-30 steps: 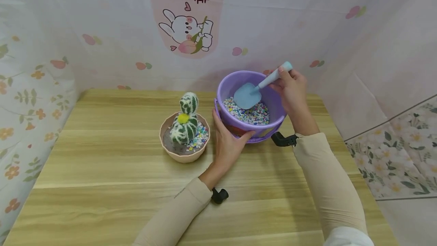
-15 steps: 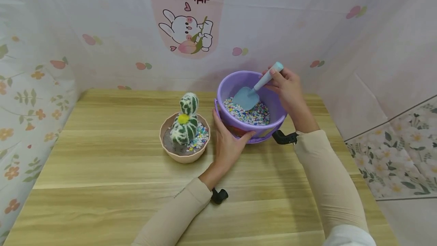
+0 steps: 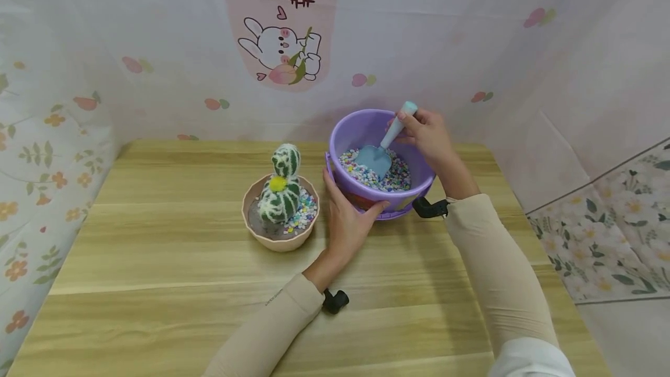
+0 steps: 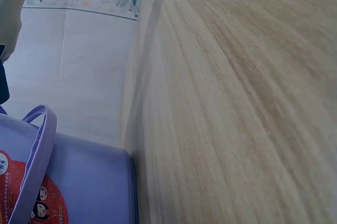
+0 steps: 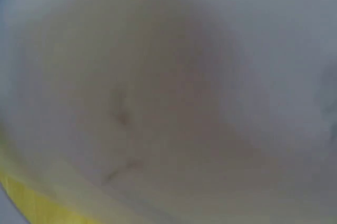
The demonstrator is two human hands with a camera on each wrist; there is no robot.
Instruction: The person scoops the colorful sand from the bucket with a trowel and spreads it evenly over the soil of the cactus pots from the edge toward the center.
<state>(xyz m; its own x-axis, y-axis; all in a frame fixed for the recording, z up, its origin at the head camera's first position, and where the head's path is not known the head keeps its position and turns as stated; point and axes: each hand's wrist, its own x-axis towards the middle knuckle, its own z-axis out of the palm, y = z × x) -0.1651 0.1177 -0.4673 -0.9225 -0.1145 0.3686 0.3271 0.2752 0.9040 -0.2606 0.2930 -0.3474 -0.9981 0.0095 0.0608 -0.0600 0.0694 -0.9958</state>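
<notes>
My right hand [image 3: 430, 137] grips the handle of a light blue toy shovel [image 3: 398, 128]. The shovel leans inside a purple bucket [image 3: 361, 122], its blade tip down in small multicoloured pebbles [image 3: 361, 170]. My left hand [image 3: 348, 220] rests against the bucket's lower left front, thumb and fingers spread along the outside. In the left wrist view, the bucket [image 4: 95, 182] shows its handle and a red label; no hand appears there. A blurred pale brown shape fills most of the right wrist view.
Left of the bucket stands a pink pot [image 3: 282, 245] with a knitted green-and-white cactus [image 3: 280, 199], grey filling and pebbles on one side. Both stand on a wooden table [image 3: 173, 260]. A printed cloth [image 3: 419, 34] hangs behind.
My right hand has moved left with the shovel. Its handle has become steeper and the blade sits lower in the pebbles. The left hand still rests at the bucket.
</notes>
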